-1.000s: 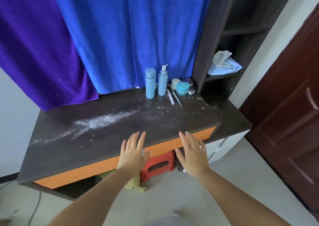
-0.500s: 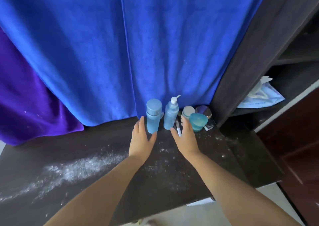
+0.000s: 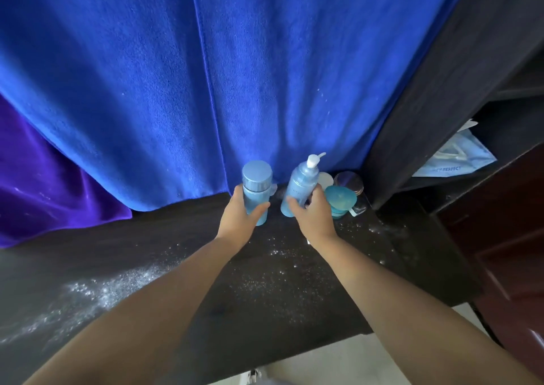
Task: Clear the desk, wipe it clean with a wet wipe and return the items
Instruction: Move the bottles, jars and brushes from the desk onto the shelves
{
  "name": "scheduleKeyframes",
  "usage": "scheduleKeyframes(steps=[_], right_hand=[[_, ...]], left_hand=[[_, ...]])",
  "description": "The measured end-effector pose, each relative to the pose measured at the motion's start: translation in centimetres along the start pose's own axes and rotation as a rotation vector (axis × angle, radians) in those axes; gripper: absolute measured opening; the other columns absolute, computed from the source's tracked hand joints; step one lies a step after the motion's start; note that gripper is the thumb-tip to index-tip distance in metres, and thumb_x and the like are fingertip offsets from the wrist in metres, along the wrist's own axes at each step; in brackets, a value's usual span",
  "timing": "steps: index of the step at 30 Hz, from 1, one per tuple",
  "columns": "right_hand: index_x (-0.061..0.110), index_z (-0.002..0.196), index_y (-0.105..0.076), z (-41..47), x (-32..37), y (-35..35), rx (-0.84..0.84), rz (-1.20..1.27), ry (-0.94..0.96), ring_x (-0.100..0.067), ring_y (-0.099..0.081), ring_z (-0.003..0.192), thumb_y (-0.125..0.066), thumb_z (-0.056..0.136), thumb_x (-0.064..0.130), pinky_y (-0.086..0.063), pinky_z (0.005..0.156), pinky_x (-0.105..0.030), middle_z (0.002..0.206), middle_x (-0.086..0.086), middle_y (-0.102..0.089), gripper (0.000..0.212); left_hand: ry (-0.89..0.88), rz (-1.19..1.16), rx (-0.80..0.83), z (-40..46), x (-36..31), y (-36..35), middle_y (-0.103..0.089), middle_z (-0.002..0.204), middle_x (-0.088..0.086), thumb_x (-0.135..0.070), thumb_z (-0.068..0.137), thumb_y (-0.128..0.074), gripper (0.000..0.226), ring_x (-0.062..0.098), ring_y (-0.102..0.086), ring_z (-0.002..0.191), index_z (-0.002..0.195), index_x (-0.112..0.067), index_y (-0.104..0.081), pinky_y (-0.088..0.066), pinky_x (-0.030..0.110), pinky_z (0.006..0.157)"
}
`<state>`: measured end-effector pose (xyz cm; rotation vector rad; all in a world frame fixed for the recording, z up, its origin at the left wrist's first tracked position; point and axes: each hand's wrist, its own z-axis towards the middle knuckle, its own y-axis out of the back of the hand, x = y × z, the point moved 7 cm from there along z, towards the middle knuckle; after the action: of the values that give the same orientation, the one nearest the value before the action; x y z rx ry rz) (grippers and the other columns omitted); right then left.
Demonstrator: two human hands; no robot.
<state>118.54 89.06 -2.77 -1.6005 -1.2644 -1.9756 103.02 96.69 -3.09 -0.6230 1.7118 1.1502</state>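
Two bottles are gripped at the desk's (image 3: 206,267) back edge: left hand (image 3: 240,218) wraps the capped bottle (image 3: 256,189), right hand (image 3: 313,215) the pump bottle (image 3: 303,183); jars (image 3: 340,197) crowd behind, partly hidden.

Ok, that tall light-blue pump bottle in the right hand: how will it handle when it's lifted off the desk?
The tall light-blue pump bottle looks like rigid plastic, so it probably won't flex in the right hand. It is tall, narrow and already tilted, so likely tippy when set down. Its white pump nozzle sticks out sideways and could snag the blue cloth behind.

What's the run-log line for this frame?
phase: clearing desk | left hand: gripping capped blue bottle | right hand: gripping blue pump bottle | desk: white powder, unwiped
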Motion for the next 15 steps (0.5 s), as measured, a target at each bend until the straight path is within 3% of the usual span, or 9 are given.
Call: scheduleKeyframes(steps=[5, 9, 12, 15], right_hand=[[0.023, 0.100, -0.046, -1.7, 3.4, 6.1, -0.033, 0.053, 0.069, -0.011, -0.055, 0.084, -0.067, 0.081, 0.021, -0.042, 0.069, -0.018, 0.090, 0.005, -0.057, 0.028], [0.021, 0.108, -0.050, -3.0, 5.8, 13.3, -0.125, 0.065, 0.132, -0.016, -0.060, 0.097, -0.069, 0.079, 0.023, -0.051, 0.084, -0.032, 0.104, -0.003, -0.063, 0.034], [0.023, 0.113, -0.049, -4.0, 7.9, 19.3, -0.195, 0.061, 0.206, -0.013, -0.061, 0.097, -0.068, 0.082, 0.021, -0.051, 0.085, -0.030, 0.106, -0.002, -0.063, 0.037], [0.020, 0.117, -0.048, -4.5, 9.6, 25.1, -0.268, 0.033, 0.271, -0.012, -0.059, 0.096, -0.066, 0.084, 0.021, -0.049, 0.081, -0.024, 0.106, 0.001, -0.061, 0.038]], left_hand=[[-0.104, -0.013, 0.027, -1.3, -5.4, 0.2, -0.058, 0.097, 0.000, -0.029, 0.082, -0.065, 0.030, 0.020, -0.054, 0.090, 0.099, -0.017, -0.043, -0.045, 0.033, 0.079], [-0.266, -0.018, 0.068, -2.5, -12.4, -1.8, -0.058, 0.098, -0.002, -0.027, 0.082, -0.065, 0.029, 0.020, -0.056, 0.094, 0.099, -0.018, -0.043, -0.043, 0.031, 0.078], [-0.399, -0.040, 0.131, -3.7, -17.5, -4.2, -0.062, 0.100, -0.004, -0.028, 0.081, -0.067, 0.031, 0.021, -0.059, 0.097, 0.100, -0.021, -0.044, -0.048, 0.035, 0.084], [-0.532, -0.098, 0.217, -5.4, -22.8, -6.9, -0.060, 0.102, -0.013, -0.025, 0.083, -0.066, 0.030, 0.004, -0.058, 0.096, 0.105, -0.023, -0.046, -0.046, 0.016, 0.083]])
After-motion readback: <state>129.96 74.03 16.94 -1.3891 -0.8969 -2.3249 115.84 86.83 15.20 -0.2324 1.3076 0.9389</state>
